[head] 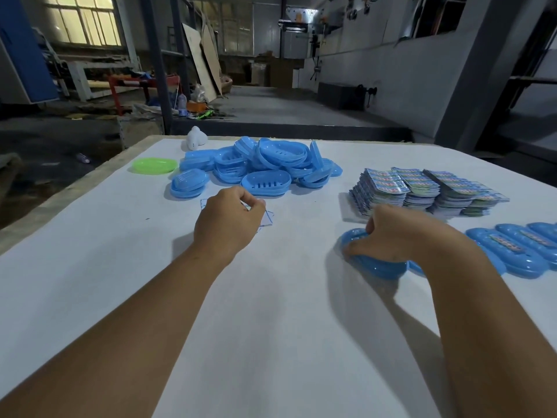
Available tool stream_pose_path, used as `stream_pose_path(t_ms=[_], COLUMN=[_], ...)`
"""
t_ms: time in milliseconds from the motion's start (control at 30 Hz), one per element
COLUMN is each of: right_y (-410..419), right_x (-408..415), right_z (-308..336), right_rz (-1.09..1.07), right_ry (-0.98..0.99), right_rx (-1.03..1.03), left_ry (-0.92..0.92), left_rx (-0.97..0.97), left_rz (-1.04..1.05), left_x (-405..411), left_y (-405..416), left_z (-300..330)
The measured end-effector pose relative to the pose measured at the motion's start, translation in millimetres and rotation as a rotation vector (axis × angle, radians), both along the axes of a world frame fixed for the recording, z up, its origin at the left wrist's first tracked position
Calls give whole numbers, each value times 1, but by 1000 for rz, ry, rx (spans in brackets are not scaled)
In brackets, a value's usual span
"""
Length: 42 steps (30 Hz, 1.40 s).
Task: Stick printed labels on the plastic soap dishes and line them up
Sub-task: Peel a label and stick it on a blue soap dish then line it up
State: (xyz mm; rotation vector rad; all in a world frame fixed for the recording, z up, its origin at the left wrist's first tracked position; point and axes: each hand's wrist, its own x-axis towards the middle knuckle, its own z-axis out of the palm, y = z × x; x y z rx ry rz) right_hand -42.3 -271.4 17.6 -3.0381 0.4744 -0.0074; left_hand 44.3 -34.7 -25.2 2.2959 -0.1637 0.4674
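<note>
Your right hand (pixel 388 236) curls its fingers over 1 blue soap dish (pixel 376 263); seat it touching the labelled row (pixel 518 248). Your left hand (pixel 227 221) pinches the backing sheet (pixel 268 218); drop it aside.

Counts on the counter (pixel 90 267):
Hands: 2, left hand (pixel 226 224), right hand (pixel 391 236). Green soap dish (pixel 155 165): 1. White object (pixel 196 138) at far edge: 1. Blue dish under the right hand (pixel 376 267): 1. Labelled blue dishes in row (pixel 512 248) at right: at least 3, frame edge cuts the row. Loose blue dish pile (pixel 256 167): roughly a dozen, overlapping, exact count unclear. Label stacks (pixel 422 191): about 3 fanned stacks. Clear sheet (pixel 266 218) under the left hand: 1.
</note>
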Motion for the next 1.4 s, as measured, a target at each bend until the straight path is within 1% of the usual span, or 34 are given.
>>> stream_pose_path(t_ms=[167,367,633,700,800,933,1033,1100,1167,1267,1400], right_y=[-7,-18,-23,-20,-8,17,30,34,36,38,39], right_x=[2,3,4,4,9,16,19,21,24,25,25], right_z=[-2,-2,-1,-1,-5,-12,-21,-27,-31,-33,-35], right_rz=[-14,-90,-121,-96,21,256,324,349,361,360,352], right_ry=[-70,-64,-74,-71,-108,-182,-209,-220,-238,-265,-284], right_rx=[26,108,67,45,68,167,226,253,266,298,331], left_ry=[4,14,28,27,-4,-186,-261,-238,-172,-73,-42], left_rx=[-9,-11,28,55,148,250,347,412,439,424,421], left_rz=[-1,-15,17,34,85,182,293,350,358,346,346], left_x=[0,0,4,5,9,23,41,52,61,67,70], left_y=[1,1,4,6,11,27,46,57,64,68,70], left_z=[1,1,-1,-2,-3,-5,-4,-4,-7,-11,-11])
